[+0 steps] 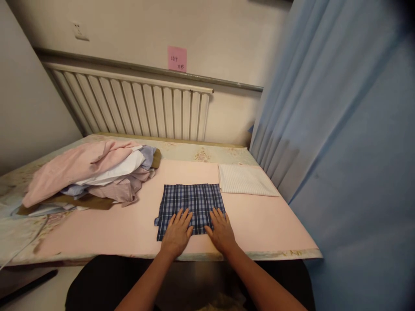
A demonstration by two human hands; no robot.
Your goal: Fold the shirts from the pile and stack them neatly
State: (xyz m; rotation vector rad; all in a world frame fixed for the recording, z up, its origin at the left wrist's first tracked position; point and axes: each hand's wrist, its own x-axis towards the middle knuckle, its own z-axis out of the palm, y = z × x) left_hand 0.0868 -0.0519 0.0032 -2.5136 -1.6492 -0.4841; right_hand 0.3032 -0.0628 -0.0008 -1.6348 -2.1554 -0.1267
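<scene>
A folded blue plaid cloth, perhaps a shirt [193,201], lies flat on a pink sheet [123,233] in front of me. My left hand [177,231] rests on its near left part, fingers stretched out and pointing away from me. On the near right part lies my right hand [220,229], palm down with its fingers spread. A small tab of the plaid cloth sticks out at its left edge. Just beyond the cloth to the right is a folded white striped cloth [246,179], touched by neither hand.
A heap of crumpled clothes [87,172] in pink, white and brown sits at the left of the table. Along the back wall runs a radiator [139,103], with a pink note [177,58] above it. A blue curtain [340,129] hangs close by the right edge.
</scene>
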